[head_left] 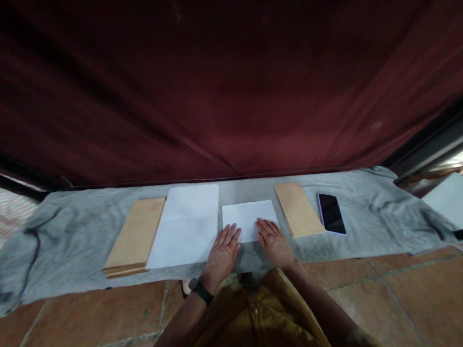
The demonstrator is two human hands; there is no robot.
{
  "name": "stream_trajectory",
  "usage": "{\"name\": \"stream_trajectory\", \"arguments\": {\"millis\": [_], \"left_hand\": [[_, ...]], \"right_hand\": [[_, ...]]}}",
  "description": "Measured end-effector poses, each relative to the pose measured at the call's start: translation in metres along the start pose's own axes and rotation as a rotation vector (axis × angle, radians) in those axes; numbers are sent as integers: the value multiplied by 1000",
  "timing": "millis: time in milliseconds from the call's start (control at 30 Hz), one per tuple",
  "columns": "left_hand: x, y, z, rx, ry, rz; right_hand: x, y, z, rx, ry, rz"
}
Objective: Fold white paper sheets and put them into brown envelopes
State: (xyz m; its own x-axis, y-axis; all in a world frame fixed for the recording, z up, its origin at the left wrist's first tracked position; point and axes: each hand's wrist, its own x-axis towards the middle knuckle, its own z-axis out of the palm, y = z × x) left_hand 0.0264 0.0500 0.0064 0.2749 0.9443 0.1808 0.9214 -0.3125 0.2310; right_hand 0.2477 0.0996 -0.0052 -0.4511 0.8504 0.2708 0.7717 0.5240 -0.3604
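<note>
A smaller white sheet of paper, seemingly folded, lies on the grey cloth in front of me. My left hand rests flat over its near left corner, fingers stretched out. Over the near right corner lies my right hand, also flat with its fingers extended. Neither hand grips anything. Left of the folded sheet is a larger white paper, flat, with a faint crease across it. Beside that sits a stack of brown envelopes. To the right of my right hand lie more brown envelopes.
A dark-screened phone in a pale purple case lies right of the envelopes. Grey cloth covers the narrow table, wrinkled at both ends. A dark red curtain hangs behind it. A white panel stands at the far right.
</note>
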Motion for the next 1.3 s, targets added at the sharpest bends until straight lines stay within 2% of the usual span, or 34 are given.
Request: {"name": "stream_trajectory", "arguments": {"millis": [133, 267, 367, 433, 500, 600, 667, 867, 1067, 1167, 1300], "left_hand": [[0, 1, 0, -13, 16, -1], [3, 4, 1, 19, 17, -8], [8, 10, -1, 54, -16, 33], [12, 15, -3, 71, -61, 57], [18, 20, -5, 88, -104, 62], [26, 28, -9, 117, -151, 54], [32, 32, -11, 130, -176, 53], [39, 35, -15, 91, -156, 14], [28, 27, -13, -80, -86, -46], [22, 17, -12, -213, 27, -95], [17, -4, -19, -391, 223, -207]], "right_hand": [[-19, 17, -1, 66, 88, 93], [-46, 17, 4, 312, 214, 276], [-59, 9, 9, 633, 299, 553], [-64, 3, 9, 913, 332, 757], [-66, -1, 8, 1222, 329, 890], [-62, -7, 2, 1608, 284, 925], [-55, -11, -1, 1725, 264, 921], [-19, -26, -1, 1734, 188, 1034], [7, -38, 6, 1591, 141, 1069], [25, -38, -1, 1420, 226, 936], [57, -32, -37, 1184, 290, 620]]}}
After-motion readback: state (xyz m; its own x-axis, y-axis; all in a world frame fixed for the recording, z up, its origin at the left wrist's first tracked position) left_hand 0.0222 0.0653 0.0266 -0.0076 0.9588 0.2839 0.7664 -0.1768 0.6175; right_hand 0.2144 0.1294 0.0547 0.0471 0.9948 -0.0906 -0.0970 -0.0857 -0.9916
